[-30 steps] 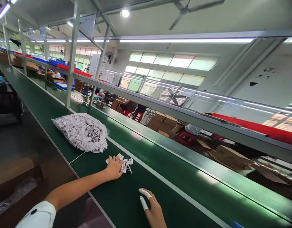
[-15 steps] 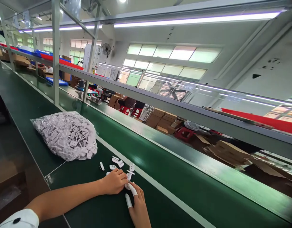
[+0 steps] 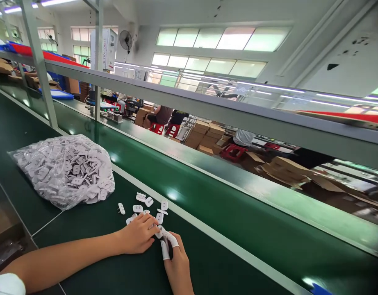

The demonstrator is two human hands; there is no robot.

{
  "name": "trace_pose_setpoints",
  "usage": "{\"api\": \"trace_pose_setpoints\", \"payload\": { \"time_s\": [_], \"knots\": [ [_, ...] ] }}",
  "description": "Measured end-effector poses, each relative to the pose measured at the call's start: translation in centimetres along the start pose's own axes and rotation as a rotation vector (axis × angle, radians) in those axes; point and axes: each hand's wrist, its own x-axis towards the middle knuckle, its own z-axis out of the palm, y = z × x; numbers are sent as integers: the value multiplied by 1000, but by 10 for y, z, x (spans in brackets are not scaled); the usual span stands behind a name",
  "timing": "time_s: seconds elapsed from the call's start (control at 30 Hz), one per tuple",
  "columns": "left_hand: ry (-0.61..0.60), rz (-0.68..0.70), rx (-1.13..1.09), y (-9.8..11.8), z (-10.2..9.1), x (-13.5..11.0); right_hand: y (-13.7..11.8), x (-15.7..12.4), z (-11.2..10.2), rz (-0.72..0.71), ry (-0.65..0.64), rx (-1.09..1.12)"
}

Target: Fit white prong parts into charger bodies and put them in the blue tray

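Observation:
Small white plug pieces with metal pins lie loose on the dark green bench, among them one plug piece [image 3: 137,209] beyond my left hand and another [image 3: 121,208] further left. My left hand [image 3: 139,234] reaches over the near pieces, fingers curved and thumb apart, fingertips against a white plug piece [image 3: 160,232]. On the other side of that piece is my right hand [image 3: 178,260], with white covers on thumb and forefinger, the two fingertips closing at its edge. The fingers partly hide the piece. A clear plastic bag [image 3: 62,170] full of similar pieces lies open to the left.
A pale strip [image 3: 207,243] edges the bench, with a green conveyor belt [image 3: 189,200] beyond it. Metal posts [image 3: 38,61] carry a long rail [image 3: 183,96]. Something blue [image 3: 319,289] shows at the bottom right. People, red stools and cardboard boxes [image 3: 204,133] are farther back.
My view has swung right and down, so the bag and hands appear further left. My left hand has drawn back slightly from the right one, uncovering more of the plug piece between them.

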Motion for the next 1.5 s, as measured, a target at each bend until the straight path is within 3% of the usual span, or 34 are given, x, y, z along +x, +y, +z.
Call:
{"api": "trace_pose_setpoints", "payload": {
  "time_s": [0.17, 0.37, 0.8, 1.07, 1.23, 1.5],
  "knots": [
    [2, -4, -53, 5, -3, 1, -17, 3, -7, -35, -56, 87],
    [46, 38, -58, 5, -2, 2, -22, 7, -9, -86, -30, 145],
    [26, 127, -78, -7, 3, 5, -27, 11, -13, 5, -93, -48],
    [151, 89, -152, -18, 3, 6, -21, 12, -9, 54, -161, -95],
    [174, 125, -235, -14, -2, 7, -21, 12, -8, 71, -111, -49],
    [129, 53, -265, 1, -6, 1, -31, 1, -13, -56, 32, 68]
  ]
}}
